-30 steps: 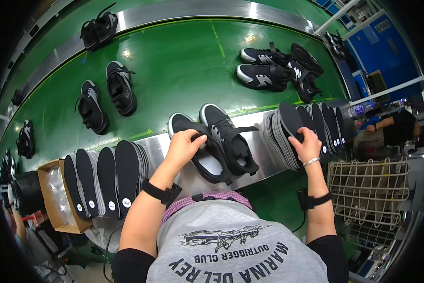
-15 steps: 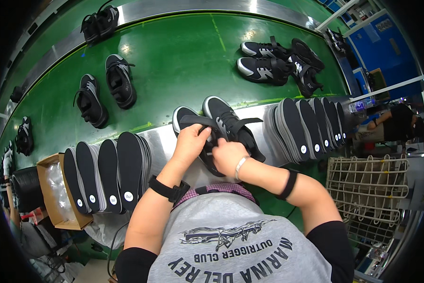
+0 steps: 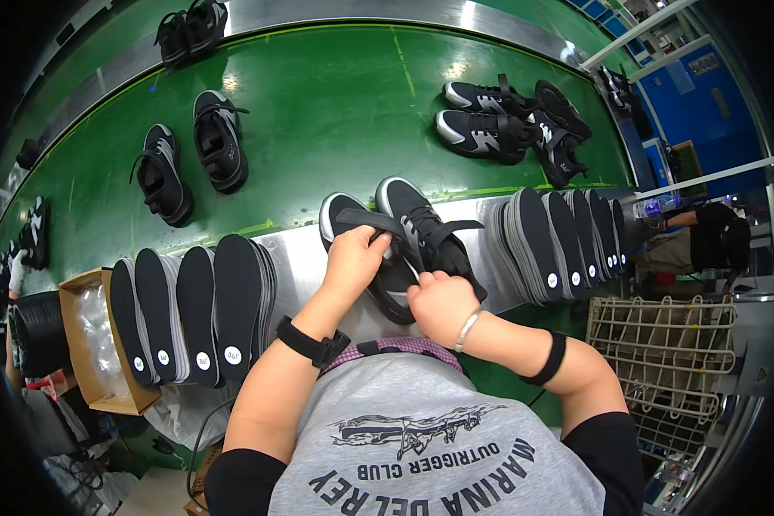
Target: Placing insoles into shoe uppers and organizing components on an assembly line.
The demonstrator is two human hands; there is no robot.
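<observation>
A pair of black shoes with silver toe edges stands in front of me on the metal table edge, toes pointing away. On the left shoe, my left hand pinches the strap and tongue area near the opening. My right hand is closed, its fingertips at the collar of that same shoe, beside a thin whitish edge. What those fingers hold is hidden. The right shoe stands close alongside, its strap sticking out to the right and nothing gripping it.
Black insoles stand in stacked rows at left, with more insole stacks at right. An open cardboard box holds clear plastic. Several black shoes lie on the green belt. A wire rack stands right; another person is beyond.
My right hand has moved right and toward me, from the middle of the left shoe to its collar. My left hand keeps its pinch. At far left, a gloved hand now touches a shoe.
</observation>
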